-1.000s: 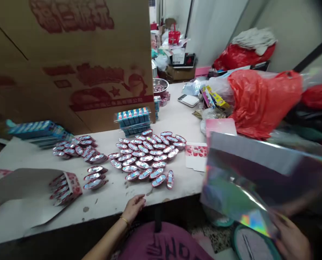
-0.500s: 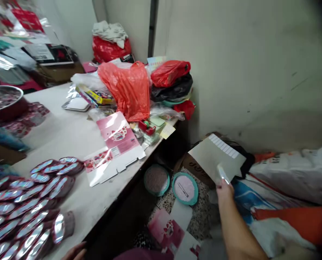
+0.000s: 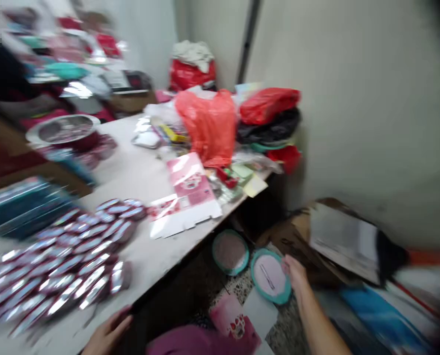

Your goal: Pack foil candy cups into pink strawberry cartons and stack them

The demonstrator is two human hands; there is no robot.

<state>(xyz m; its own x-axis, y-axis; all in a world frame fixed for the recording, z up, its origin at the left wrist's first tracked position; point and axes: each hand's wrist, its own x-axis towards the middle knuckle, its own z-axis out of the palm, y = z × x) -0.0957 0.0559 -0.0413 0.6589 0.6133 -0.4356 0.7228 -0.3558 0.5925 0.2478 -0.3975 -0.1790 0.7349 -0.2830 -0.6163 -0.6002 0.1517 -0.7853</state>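
Note:
My right hand [image 3: 296,272] reaches down to the floor on the right and rests at the edge of a round teal-rimmed lid [image 3: 270,276]; its fingers are blurred. A grey card sheet [image 3: 340,241] lies apart from it on a brown box further right. My left hand [image 3: 107,335] lies at the front edge of the white table [image 3: 131,177], fingers loosely spread, holding nothing. Just above it, several foil-topped cups [image 3: 64,261] are laid out in rows.
A flat pink carton [image 3: 190,195] lies on the table's right part. Red plastic bags [image 3: 208,125] and clutter fill the far corner. A metal bowl [image 3: 62,130] stands at the back. A second teal lid [image 3: 230,251] and pink cartons [image 3: 235,320] lie on the floor.
My right hand has let go of the grey sheet, which now lies on the box, and has dropped back toward the teal lid. The view has swung slightly left.

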